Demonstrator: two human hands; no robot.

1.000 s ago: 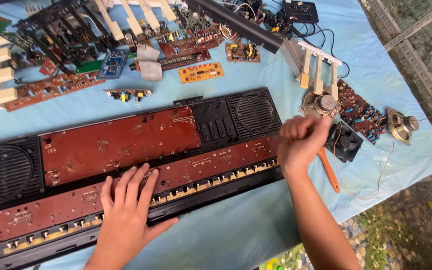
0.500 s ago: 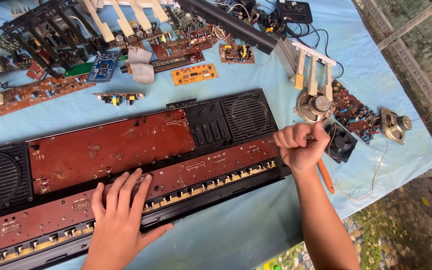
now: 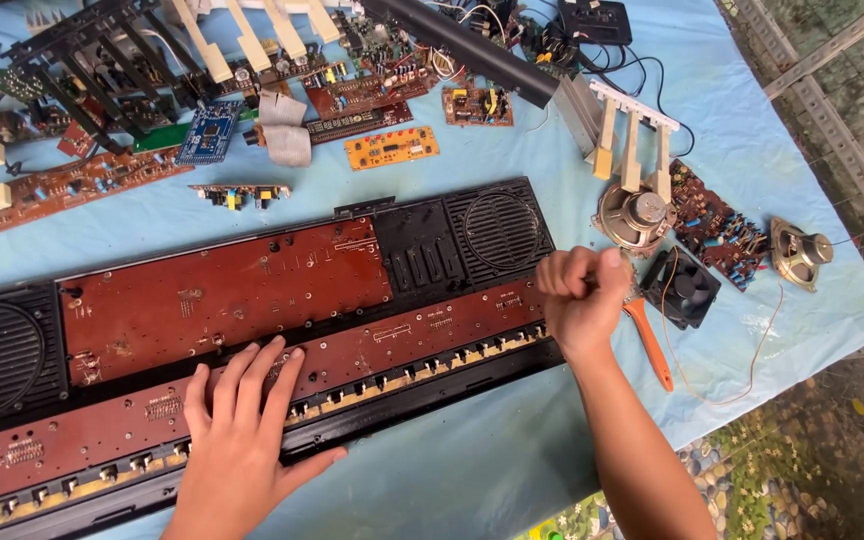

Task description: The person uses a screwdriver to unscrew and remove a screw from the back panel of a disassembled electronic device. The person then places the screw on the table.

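Note:
A long black opened keyboard case (image 3: 422,262) lies across the blue cloth, with brown circuit boards (image 3: 222,295) inside and a round speaker grille at each end. My left hand (image 3: 242,425) lies flat on the lower brown board strip (image 3: 422,340), fingers spread and holding nothing. My right hand (image 3: 582,295) hovers as a closed fist over the case's right end. Nothing shows inside the fist. An orange-handled tool (image 3: 652,350) lies on the cloth just right of that hand.
Loose speakers (image 3: 635,215) (image 3: 800,252), a small black fan (image 3: 684,288), a brown board (image 3: 717,222) and white keys (image 3: 632,140) sit at the right. Several small circuit boards (image 3: 392,147), cables and key frames (image 3: 102,60) crowd the far side. The table edge (image 3: 852,340) drops off at the right.
My right hand has curled from loose fingers into a tight fist at the case's right end. My left hand has stayed flat on the board.

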